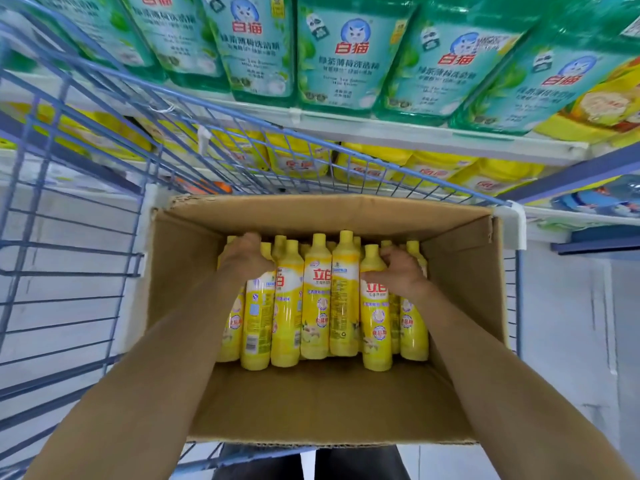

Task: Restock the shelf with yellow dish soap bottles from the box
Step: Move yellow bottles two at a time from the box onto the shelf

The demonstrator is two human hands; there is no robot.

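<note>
Two bare hands reach into an open cardboard box (322, 400) that fills the middle of the view and runs down toward 6 o'clock. The box sits inside a blue wire cart (69, 244), whose mesh wall rises at 9 o'clock and whose top rail crosses just behind the box toward 2 o'clock.

The yellow dish soap bottles (317, 306) are packed in the far half of the box, caps pointing toward 12 o'clock and labels facing up. The near half shows bare cardboard.

The left hand (244, 259) lies on the bottles at the 9 o'clock edge of the pack, fingers bent down over their shoulders and necks. How firmly it holds them cannot be told, since the fingertips are hidden. The right hand (398, 268) is at the 3 o'clock edge, its fingers curled around the necks of the bottles there and its thumb pressed on a front label.

Beyond the cart, at 12 o'clock, a white shelf (381, 131) edge carries a row of green detergent packs (346, 60) with a cat logo, standing side by side. On the tier below it, seen through the mesh, stand large yellow jugs (298, 161). At 3 o'clock, a pale, smooth floor (571, 323) shows beside the cart.
</note>
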